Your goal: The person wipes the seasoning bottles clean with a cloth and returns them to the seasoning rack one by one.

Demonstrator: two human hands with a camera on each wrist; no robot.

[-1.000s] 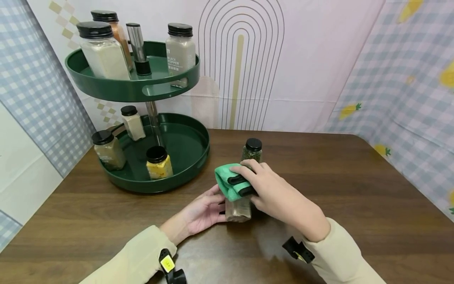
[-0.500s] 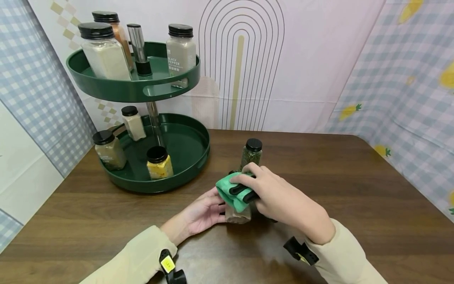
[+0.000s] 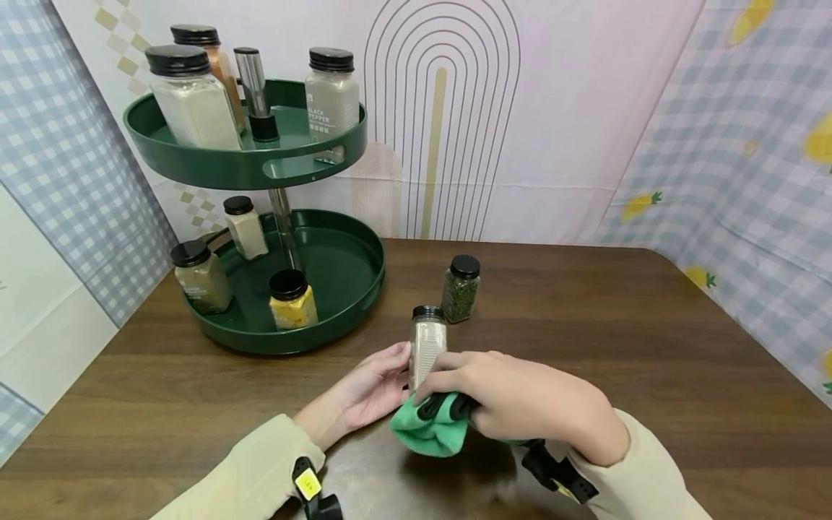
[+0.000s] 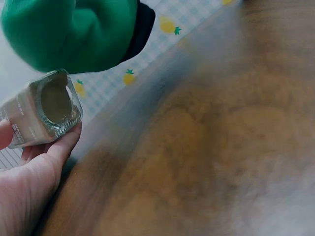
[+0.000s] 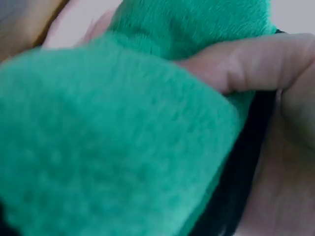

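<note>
My left hand [image 3: 370, 390] holds a clear spice jar [image 3: 427, 345] with a black lid and pale contents, tilted with its lid pointing away. In the left wrist view, thumb and fingers grip the jar [image 4: 22, 115] by its sides, and its glass base faces the camera. A folded green cloth [image 3: 432, 432] with black edging is gripped in my right hand [image 3: 520, 397], at the jar's near end. Cloth and fingers hide the jar's lower part in the head view. The right wrist view is mostly filled by the cloth [image 5: 108, 142], with the thumb pressing on it.
Behind the held jar, a green-herb jar [image 3: 461, 289] stands on the wooden table [image 3: 617, 347]. At left, a two-tier green rack [image 3: 338, 318] carries several jars, including a yellow one [image 3: 292, 303] below and a black pepper jar [image 3: 331, 101] above.
My right hand has drawn the cloth down along the jar toward me, from its upper part to its base, uncovering the lid and upper body. My left hand stays almost still.
</note>
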